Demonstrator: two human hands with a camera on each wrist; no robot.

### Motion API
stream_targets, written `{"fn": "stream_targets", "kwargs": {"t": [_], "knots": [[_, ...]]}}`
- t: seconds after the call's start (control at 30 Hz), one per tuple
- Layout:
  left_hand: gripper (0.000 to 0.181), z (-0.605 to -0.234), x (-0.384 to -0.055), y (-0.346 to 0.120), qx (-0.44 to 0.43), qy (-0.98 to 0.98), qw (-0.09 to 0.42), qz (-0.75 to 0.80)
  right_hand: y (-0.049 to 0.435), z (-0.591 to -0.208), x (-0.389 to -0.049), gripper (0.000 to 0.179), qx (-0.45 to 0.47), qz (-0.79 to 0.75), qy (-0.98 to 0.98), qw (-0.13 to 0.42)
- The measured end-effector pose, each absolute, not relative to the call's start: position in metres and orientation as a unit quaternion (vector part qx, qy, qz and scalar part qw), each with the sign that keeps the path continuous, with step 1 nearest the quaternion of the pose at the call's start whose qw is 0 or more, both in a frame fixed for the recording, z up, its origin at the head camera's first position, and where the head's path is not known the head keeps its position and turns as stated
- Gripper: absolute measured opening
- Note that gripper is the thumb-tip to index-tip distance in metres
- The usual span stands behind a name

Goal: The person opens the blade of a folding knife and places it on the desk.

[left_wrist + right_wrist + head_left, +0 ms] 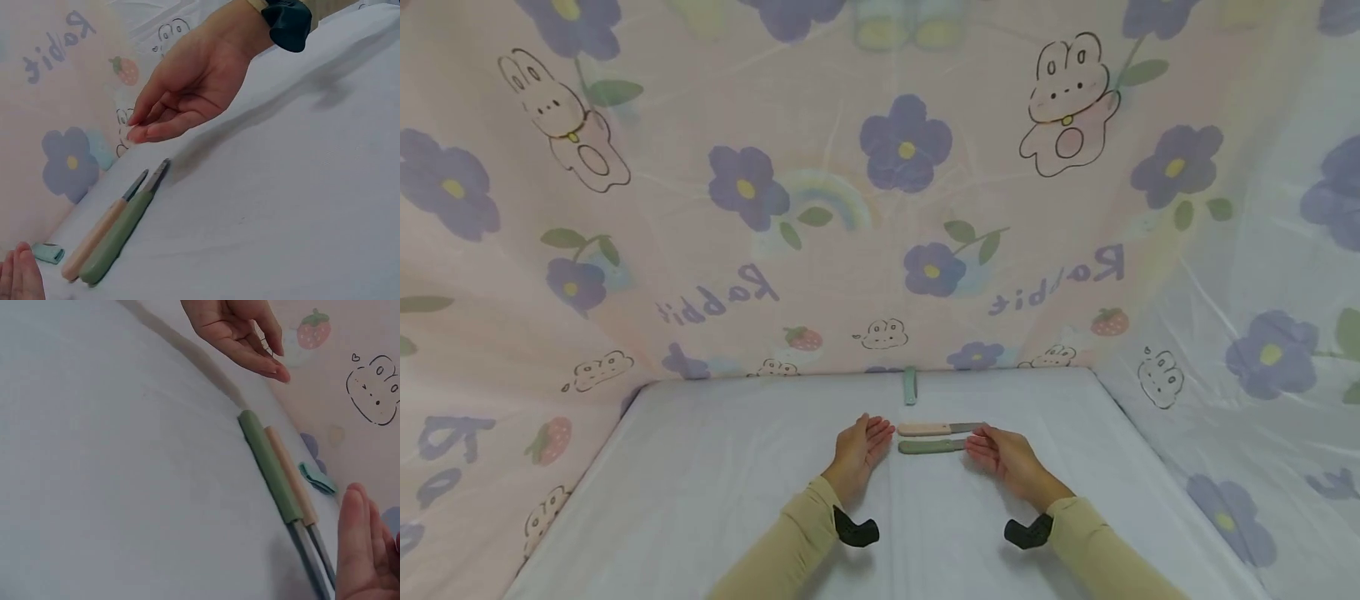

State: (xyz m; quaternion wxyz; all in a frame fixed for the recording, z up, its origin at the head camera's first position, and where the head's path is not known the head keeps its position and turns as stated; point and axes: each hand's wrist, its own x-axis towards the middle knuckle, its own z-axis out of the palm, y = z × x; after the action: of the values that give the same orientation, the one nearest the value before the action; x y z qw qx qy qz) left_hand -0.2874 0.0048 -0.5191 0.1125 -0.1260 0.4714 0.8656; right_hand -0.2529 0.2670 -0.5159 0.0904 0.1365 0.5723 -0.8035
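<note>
Two small knives lie side by side on the white surface, blades toward the right. One knife has a beige handle [923,430]; the nearer one has a green handle [925,447]. My left hand [861,454] is held beside the handle ends, palm inward, fingers loosely extended and holding nothing. On the other side, my right hand [1011,460] hovers by the blades and covers part of their tips in the head view. The left wrist view shows the right hand [194,81] raised above the blade tips [164,165], apart from them, with relaxed fingers.
A small mint-green folded strip [910,387] lies behind the knives, near the back edge. Its kind is unclear. A patterned curtain [820,275] with rabbits and flowers encloses the back and sides of the white surface [715,483]. Black bands [856,529] are around both wrists.
</note>
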Motion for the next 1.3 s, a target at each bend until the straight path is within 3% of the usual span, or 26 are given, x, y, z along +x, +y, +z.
{"fn": "stream_targets", "kwargs": {"t": [0.37,0.53,0.77,1.1,1.23,1.3], "knots": [[0.04,-0.509,-0.323,-0.013,-0.112,0.516,0.066,0.847,0.265,-0.481,-0.279,0.042,0.082,-0.787,0.604,0.093],[0.042,-0.505,-0.335,-0.004,-0.101,0.534,0.064,0.837,0.256,-0.476,-0.299,0.041,0.076,-0.793,0.596,0.099],[0.044,-0.511,-0.343,0.029,-0.07,0.596,0.066,0.797,0.239,-0.486,-0.32,0.04,0.087,-0.768,0.632,0.062],[0.039,-0.519,-0.359,0.038,-0.023,0.731,0.004,0.681,0.206,-0.475,-0.334,0.043,0.057,-0.735,0.671,0.085],[0.04,-0.519,-0.366,0.033,-0.006,0.758,-0.004,0.652,0.2,-0.494,-0.351,0.043,0.07,-0.69,0.717,0.073],[0.039,-0.521,-0.368,0.03,0.002,0.78,-0.008,0.626,0.202,-0.518,-0.368,0.034,0.067,-0.684,0.723,0.067]]}}
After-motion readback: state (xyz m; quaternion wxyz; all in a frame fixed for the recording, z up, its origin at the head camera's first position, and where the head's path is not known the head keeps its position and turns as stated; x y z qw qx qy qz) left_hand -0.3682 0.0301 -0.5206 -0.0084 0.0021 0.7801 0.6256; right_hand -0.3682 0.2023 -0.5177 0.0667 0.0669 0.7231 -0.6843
